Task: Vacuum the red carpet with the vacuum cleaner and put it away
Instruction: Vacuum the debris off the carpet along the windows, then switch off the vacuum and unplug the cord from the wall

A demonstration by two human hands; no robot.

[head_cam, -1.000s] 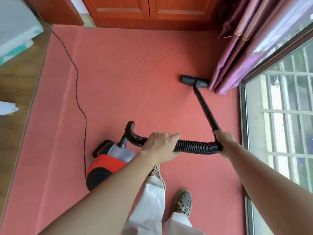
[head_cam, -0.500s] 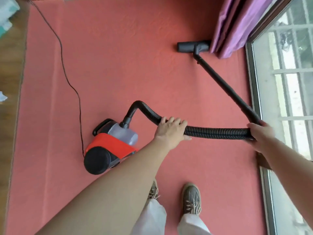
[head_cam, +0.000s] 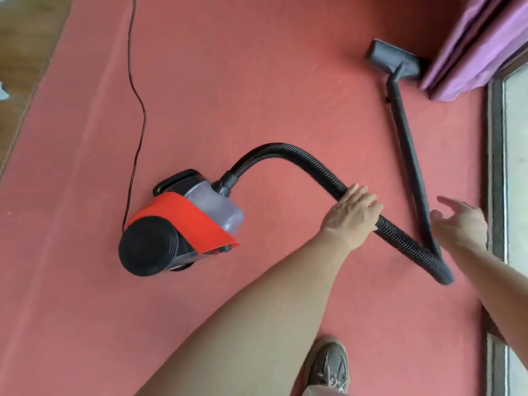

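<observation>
I watch the right hand [head_cam: 460,221] come off the vacuum: half a second ago it gripped the joint where hose meets wand, and now it hangs released, fingers spread, just beside the wand [head_cam: 408,150] and closed on nothing. The bend it let go of sits low against the red carpet [head_cam: 271,81], near the carpet's right edge along the window frame [head_cam: 495,167].

The left hand [head_cam: 353,212] stays on the ribbed black hose [head_cam: 285,148], as it was a moment earlier, but the fingers now lie flatter across the top. I cannot tell whether the thumb closes underneath, so I cannot say if this is a grasp or a resting touch.

The floor head [head_cam: 394,60] remains where it was, at the carpet's far right corner, against the foot of the purple curtain [head_cam: 471,47]. The wand runs from it back toward the person.

The vacuum cleaner [head_cam: 177,221], red, black and clear-bodied, sits on the carpet left of the hands, well in from the left edge. The hose rises from its front and arcs over to the left hand. Its thin power cord [head_cam: 140,110] trails away toward the far edge.

A strip of wooden floor [head_cam: 25,32] borders the carpet's far left corner. One shoe [head_cam: 328,364] shows at the near edge, where two showed before.
</observation>
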